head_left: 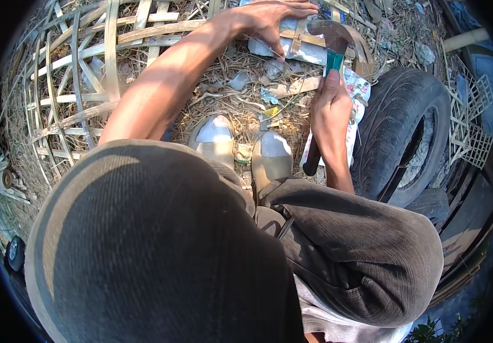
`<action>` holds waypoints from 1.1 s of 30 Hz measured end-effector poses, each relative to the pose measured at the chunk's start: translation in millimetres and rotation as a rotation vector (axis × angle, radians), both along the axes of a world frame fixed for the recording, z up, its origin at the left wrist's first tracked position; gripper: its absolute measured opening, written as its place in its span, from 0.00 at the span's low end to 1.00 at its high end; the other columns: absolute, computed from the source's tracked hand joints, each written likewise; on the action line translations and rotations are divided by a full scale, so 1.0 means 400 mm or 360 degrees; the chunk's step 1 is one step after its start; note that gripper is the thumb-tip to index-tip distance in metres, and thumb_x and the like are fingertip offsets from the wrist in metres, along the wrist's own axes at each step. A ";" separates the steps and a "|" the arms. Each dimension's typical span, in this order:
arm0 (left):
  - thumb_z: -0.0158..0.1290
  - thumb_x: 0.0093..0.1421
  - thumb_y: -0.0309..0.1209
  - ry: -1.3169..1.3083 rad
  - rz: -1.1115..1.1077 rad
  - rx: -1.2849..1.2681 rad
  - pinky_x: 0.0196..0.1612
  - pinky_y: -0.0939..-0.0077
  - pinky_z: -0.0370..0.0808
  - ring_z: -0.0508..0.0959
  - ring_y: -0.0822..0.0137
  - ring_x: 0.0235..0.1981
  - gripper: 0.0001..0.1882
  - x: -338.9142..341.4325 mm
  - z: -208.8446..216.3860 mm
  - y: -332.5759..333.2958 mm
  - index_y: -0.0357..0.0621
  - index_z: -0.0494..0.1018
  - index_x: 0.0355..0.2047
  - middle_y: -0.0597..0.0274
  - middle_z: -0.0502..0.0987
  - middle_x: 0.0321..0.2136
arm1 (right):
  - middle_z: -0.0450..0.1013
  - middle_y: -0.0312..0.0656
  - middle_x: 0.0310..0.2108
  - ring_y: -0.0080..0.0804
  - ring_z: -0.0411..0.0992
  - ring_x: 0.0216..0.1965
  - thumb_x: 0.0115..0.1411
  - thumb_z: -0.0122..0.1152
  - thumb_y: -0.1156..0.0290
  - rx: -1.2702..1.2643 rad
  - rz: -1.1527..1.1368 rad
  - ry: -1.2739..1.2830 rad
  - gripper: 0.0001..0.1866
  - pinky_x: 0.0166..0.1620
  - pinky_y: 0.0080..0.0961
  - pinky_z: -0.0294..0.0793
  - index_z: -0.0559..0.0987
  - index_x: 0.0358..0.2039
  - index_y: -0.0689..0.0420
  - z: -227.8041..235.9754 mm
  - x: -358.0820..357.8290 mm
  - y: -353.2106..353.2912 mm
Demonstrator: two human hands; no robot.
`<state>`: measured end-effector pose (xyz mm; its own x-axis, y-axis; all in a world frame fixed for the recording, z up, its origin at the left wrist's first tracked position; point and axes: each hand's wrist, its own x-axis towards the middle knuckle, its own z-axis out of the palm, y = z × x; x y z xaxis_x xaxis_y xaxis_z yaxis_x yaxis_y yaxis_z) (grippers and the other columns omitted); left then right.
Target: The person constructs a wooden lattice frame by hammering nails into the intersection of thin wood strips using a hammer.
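My right hand [331, 108] is closed around the handle of a hammer [334, 40], with green showing above my fist and a dark end below it. The hammer's metal head is over the right end of some crossed bamboo strips [306, 39]. Beneath these strips lies a whitish block [309, 54]. My left hand [269, 23] reaches over the block's left part, fingers stretched out to the right and thumb pointing down beside the strips. I see nothing held in it. A woven bamboo lattice [112, 51] spreads left of my left forearm.
A worn tyre [398, 131] stands close to my right forearm, with a white patterned sheet [356, 91] between them. My shoes [272, 160] are on straw-littered ground with plastic scraps. Plastic mesh [475, 123] and a bamboo pole [465, 40] are at the far right.
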<state>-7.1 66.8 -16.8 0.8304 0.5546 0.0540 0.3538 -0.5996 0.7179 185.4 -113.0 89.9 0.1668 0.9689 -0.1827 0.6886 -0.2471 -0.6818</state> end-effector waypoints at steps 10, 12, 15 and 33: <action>0.79 0.34 0.56 0.0018 -0.0022 0.0002 0.79 0.57 0.46 0.43 0.52 0.78 0.73 0.024 0.014 0.007 0.37 0.53 0.74 0.49 0.47 0.77 | 0.62 0.40 0.17 0.29 0.59 0.19 0.79 0.37 0.47 -0.0036 -0.0049 -0.0040 0.33 0.24 0.35 0.59 0.71 0.26 0.63 -0.042 0.038 0.058; 0.79 0.32 0.56 0.0007 0.0061 0.0033 0.78 0.57 0.47 0.45 0.51 0.78 0.74 -0.025 -0.015 -0.010 0.36 0.54 0.74 0.47 0.49 0.76 | 0.61 0.34 0.16 0.21 0.56 0.17 0.78 0.35 0.44 0.0100 -0.0044 0.0048 0.35 0.23 0.28 0.56 0.69 0.24 0.61 -0.004 0.018 0.044; 0.80 0.31 0.56 -0.0080 0.0040 0.0080 0.78 0.57 0.48 0.46 0.51 0.78 0.74 0.008 -0.004 0.012 0.35 0.54 0.74 0.46 0.51 0.76 | 0.62 0.30 0.17 0.19 0.59 0.18 0.77 0.34 0.41 0.0367 -0.0268 0.0410 0.34 0.23 0.21 0.56 0.70 0.26 0.58 0.013 0.041 -0.020; 0.75 0.37 0.59 0.0006 0.0277 0.0241 0.77 0.52 0.53 0.47 0.57 0.78 0.73 0.056 0.046 -0.048 0.46 0.47 0.77 0.55 0.50 0.77 | 0.60 0.27 0.13 0.16 0.56 0.12 0.75 0.38 0.37 -0.0195 -0.0336 0.0457 0.34 0.15 0.23 0.53 0.69 0.22 0.52 0.033 0.128 0.035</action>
